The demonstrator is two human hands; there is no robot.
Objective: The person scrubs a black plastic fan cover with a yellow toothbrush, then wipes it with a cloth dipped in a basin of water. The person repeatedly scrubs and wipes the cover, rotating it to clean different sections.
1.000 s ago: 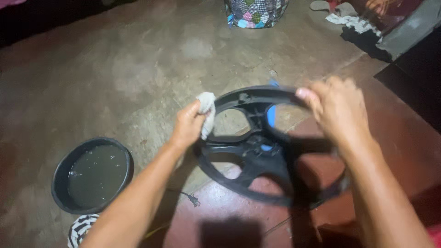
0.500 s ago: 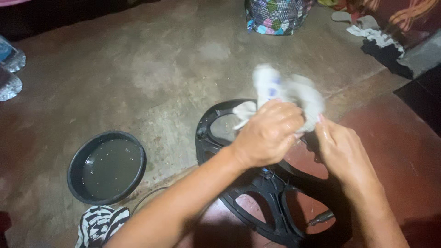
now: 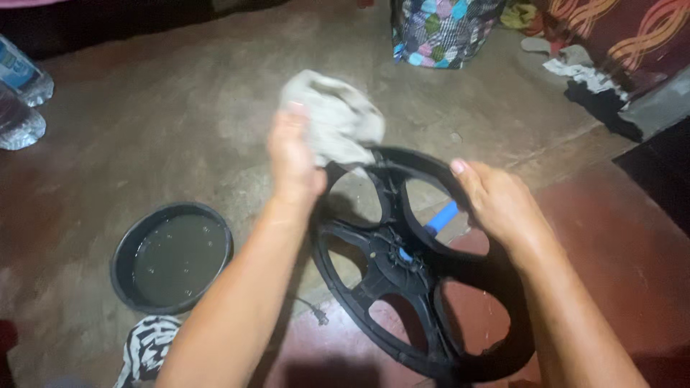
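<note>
A black plastic ring with spokes [image 3: 388, 276], like a fan guard, stands tilted in front of me. My right hand [image 3: 496, 201] grips its upper right rim. My left hand [image 3: 293, 159] is raised at the ring's upper left and holds a crumpled grey-white cloth [image 3: 334, 118] spread above the rim. Behind the spokes a blue piece [image 3: 440, 218] shows through near the hub.
A black round basin of murky water [image 3: 172, 257] sits on the concrete floor at the left, with a black-and-white striped cloth [image 3: 147, 348] below it. Plastic bottles [image 3: 21, 93] lie far left. A patterned bag [image 3: 442, 29] and scattered clothes [image 3: 582, 68] are at the back.
Both hands were bunched on the cloth over the ring half a second ago. Now the left hand has lifted the cloth up and left, and the right hand is back on the rim.
</note>
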